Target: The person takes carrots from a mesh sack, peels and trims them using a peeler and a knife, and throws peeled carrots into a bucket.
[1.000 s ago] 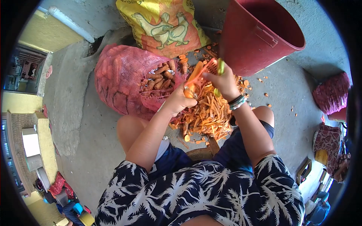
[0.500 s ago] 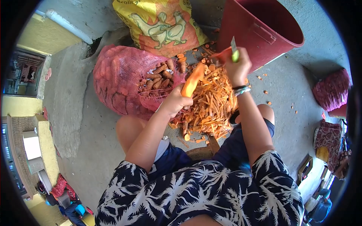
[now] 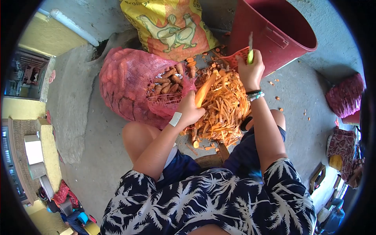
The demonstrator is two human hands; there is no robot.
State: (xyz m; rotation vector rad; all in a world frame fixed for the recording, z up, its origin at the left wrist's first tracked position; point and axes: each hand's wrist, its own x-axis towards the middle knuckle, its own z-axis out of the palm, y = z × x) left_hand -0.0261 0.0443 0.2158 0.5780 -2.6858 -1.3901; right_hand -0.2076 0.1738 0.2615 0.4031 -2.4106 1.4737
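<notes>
Clock is centred on the peelings pile (image 3: 225, 117), 12 being away from the body. I have the left hand (image 3: 191, 111) at 9 o'clock, fingers closed around the lower end of a peeled-looking carrot (image 3: 205, 92); carrot sits at 11, free end aimed at 1. White patch (image 3: 175, 119) on that wrist. My right hand (image 3: 251, 73) is at 1 o'clock, gripping a green-handled knife (image 3: 250, 56), blade pointing to 12, plus a red perforated tool (image 3: 234, 58) reaching toward 9. Tool and carrot are apart. Bracelets (image 3: 255, 95) on the right wrist. Red bin (image 3: 256, 35) behind that hand, at 1; can't tell if the tool touches it. Pink mesh sack (image 3: 123, 84) between 9 and 10, unpeeled carrots (image 3: 169, 82) at its open mouth. Yellow-orange bird-print sack (image 3: 172, 29) at 11. Small orange pieces (image 3: 277, 98) on the floor (image 3: 291, 129) near 2 and 3.
</notes>
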